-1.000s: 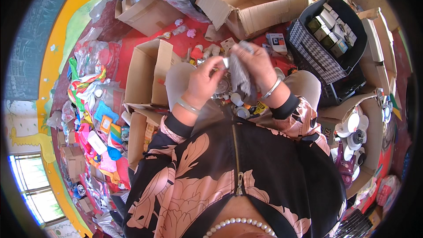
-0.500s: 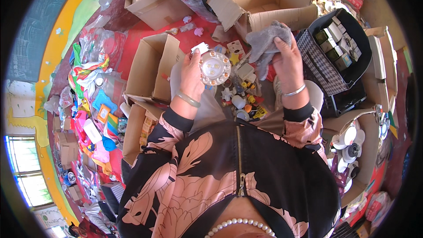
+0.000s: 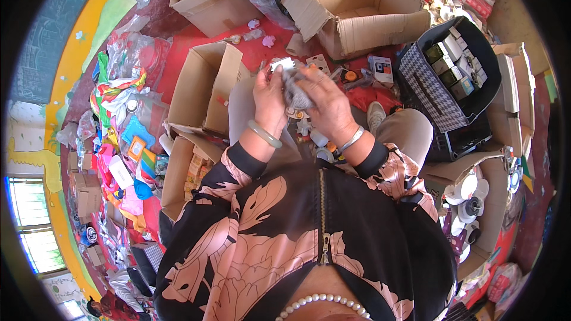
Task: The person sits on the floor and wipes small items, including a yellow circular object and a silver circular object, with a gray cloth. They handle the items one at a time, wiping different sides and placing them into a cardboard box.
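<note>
- Okay, holding what on the left?

- Pinching a white part (image 3: pixel 282 65) between thumb and fingers of the left hand (image 3: pixel 270 98), up in front of the lap. Partly covered by cloth and the other hand, so can't tell the full shape.

- And on the right?

- Gripping a bunched gray cloth (image 3: pixel 297 94) with the right hand (image 3: pixel 328 104), fingers curled over it, blurred toward the tips. Close against the left fingers; can't see the exact contact with the white part.

- Wearing anything at the wrists?

- Yes: a pale bangle (image 3: pixel 265 134) on the left, a silver bangle (image 3: pixel 352 139) on the right.

- Working over what?

- Over small loose parts (image 3: pixel 319 137) between the knees, with a sneaker (image 3: pixel 375 116) just right of them.

- Surrounded by?

- To the left, near the knee: an open cardboard box (image 3: pixel 224 86). To the right: a houndstooth bin (image 3: pixel 425 88) full of small cartons (image 3: pixel 455 47). Lower right: a carton (image 3: pixel 498 193) of white round fittings (image 3: pixel 462 189). Farther ahead: a big open carton (image 3: pixel 383 31) on the red floor covering (image 3: pixel 184 53).
</note>
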The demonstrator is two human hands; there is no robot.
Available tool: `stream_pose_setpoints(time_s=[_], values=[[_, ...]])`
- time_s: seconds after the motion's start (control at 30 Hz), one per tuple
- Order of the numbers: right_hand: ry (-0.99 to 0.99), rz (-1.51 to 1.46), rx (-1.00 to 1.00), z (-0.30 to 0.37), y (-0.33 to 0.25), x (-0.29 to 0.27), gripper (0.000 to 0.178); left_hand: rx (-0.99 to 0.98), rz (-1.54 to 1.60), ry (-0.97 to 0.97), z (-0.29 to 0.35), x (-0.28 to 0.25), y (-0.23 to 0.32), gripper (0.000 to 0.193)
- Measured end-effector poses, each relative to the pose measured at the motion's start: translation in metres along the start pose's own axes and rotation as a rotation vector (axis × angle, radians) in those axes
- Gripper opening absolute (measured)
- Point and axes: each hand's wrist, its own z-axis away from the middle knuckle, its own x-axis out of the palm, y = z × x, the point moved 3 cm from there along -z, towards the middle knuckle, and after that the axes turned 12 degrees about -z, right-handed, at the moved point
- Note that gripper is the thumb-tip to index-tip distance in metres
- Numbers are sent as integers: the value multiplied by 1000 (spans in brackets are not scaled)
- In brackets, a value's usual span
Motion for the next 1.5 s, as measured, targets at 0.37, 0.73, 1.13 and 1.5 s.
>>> stream_pose_setpoints(time_s=[0.37,0.73,1.13,1.5], values=[[226,-1555,633,-6,41,-34,48,268,-32,161,-11,-6,16,20],[384,-1306,680,7,48,-9,35,194,-49,-3,-3,12,-1,26],[500,-1515,666,1,65,-29,31,1,353,-521,-13,-22,37,33],[495,-1735,573,0,58,-12,37,477,-680,-370,2,-5,-10,85]])
